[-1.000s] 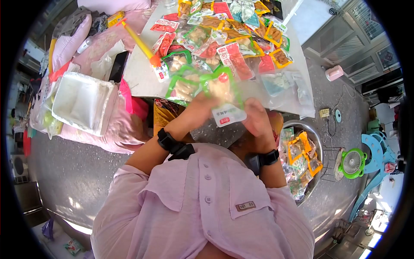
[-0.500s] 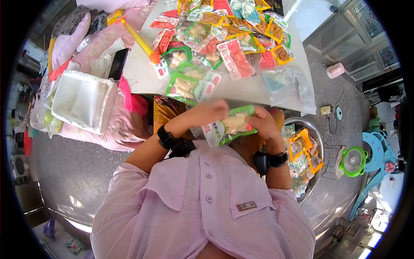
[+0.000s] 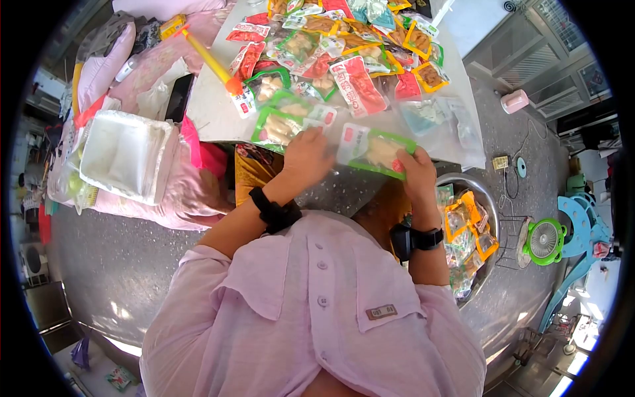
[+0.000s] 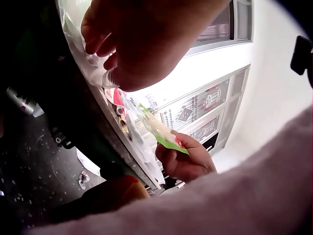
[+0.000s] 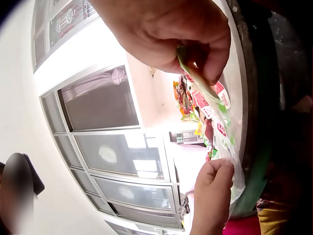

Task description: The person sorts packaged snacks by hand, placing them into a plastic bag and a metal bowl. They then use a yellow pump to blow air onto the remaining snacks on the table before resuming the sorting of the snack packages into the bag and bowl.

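Observation:
My right hand [image 3: 418, 173] pinches one corner of a green-edged clear food packet [image 3: 378, 152] with pale pieces inside, thumb on top. The packet hangs out flat at the table's front edge, its white printed end toward the left. In the left wrist view the same right hand [image 4: 188, 159] grips the packet's green end. My left hand [image 3: 305, 162] is at the table edge, fingertips right at the lower side of two overlapping green-edged packets [image 3: 276, 127]. Its fingers look bent in the right wrist view; I cannot tell whether they hold a packet's edge.
A heap of red, orange and green packets [image 3: 360, 86] covers the back of the table [image 3: 215, 109]. A yellow tube with orange ends [image 3: 208, 61] lies at its left. Clear bags [image 3: 456, 122] hang over the right edge. A metal basin [image 3: 488, 198] of packets stands right, a white foam box [image 3: 126, 155] left.
My right hand has lifted the packet from over my lap to the table edge and turned it. My left hand has left that packet and moved left toward the two overlapping packets.

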Motion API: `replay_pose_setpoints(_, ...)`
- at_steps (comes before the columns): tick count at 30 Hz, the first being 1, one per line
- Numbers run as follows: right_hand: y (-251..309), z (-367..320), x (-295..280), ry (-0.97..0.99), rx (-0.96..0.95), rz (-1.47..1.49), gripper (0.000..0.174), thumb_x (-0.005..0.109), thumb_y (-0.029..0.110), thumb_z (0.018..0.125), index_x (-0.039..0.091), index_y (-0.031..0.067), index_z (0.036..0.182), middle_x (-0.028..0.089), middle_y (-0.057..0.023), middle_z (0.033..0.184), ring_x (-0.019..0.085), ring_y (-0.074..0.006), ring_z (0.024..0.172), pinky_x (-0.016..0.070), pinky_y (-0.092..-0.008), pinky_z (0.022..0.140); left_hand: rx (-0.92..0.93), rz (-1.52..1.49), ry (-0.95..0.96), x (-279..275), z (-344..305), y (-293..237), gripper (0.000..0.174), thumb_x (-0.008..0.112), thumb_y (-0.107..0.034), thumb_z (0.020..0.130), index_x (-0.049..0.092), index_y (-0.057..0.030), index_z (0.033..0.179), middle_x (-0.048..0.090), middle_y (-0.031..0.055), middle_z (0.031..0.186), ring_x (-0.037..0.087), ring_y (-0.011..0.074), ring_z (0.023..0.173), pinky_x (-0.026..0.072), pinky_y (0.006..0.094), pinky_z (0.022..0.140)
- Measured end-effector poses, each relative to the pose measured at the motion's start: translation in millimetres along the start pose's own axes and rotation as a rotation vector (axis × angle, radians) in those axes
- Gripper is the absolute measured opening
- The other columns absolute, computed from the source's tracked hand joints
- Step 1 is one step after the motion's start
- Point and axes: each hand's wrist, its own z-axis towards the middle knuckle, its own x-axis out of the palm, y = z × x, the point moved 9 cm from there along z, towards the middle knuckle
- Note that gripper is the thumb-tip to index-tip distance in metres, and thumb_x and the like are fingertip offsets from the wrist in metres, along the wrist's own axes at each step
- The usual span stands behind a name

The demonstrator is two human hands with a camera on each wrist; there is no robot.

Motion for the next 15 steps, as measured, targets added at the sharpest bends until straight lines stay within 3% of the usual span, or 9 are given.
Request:
replay_pose_setpoints(5,26.4,-6.6,17.6,-0.055,0.032,-0.260,0.014,0.051,0.004,0.077,0.054,-0.0031,0.089,0.056,-0.0029,0.078,0.051,-0.0073,0.069,0.0418,-0.0210,0.063,0.033,-0.072,0.056,-2.3,4.3,-4.2,0.013,0.050,-0.007,0.066,0.051,0.0004,0.077,0.053,0.0161,0.082,0.051,0.0330,0.079,0.0439,0.0392,0.067)
replay_pose_setpoints(8,9.8,9.7,22.4,0.093,-0.024,-0.139,0.013,0.050,0.006,0.077,0.053,-0.0014,0.087,0.055,-0.0023,0.075,0.052,-0.0082,0.064,0.0434,-0.0217,0.057,-0.010,-0.098,0.006,-0.1,2.1,2.3,0.011,0.050,-0.006,0.067,0.050,0.0004,0.075,0.053,0.0159,0.080,0.051,0.0329,0.077,0.0438,0.0393,0.066)
replay_pose_setpoints(13,-14.0,20.5,27.1,0.085,0.115,0.087,0.009,0.050,0.008,0.078,0.053,0.0029,0.085,0.055,-0.0029,0.073,0.054,-0.0112,0.057,0.0448,-0.0233,0.044,0.066,-0.070,-0.066,-9.2,0.9,-4.0,0.013,0.051,-0.007,0.067,0.049,0.0013,0.076,0.051,0.0164,0.082,0.050,0.0338,0.077,0.0425,0.0408,0.067)
replay_pose_setpoints(15,-20.7,21.5,31.2,0.085,0.128,0.128,0.009,0.050,0.008,0.079,0.052,0.0037,0.086,0.055,-0.0031,0.073,0.055,-0.0121,0.057,0.0454,-0.0240,0.043,0.077,-0.033,-0.008,-12.4,2.6,-8.5,0.013,0.051,-0.008,0.066,0.048,0.0013,0.076,0.051,0.0162,0.083,0.050,0.0337,0.077,0.0421,0.0407,0.067)
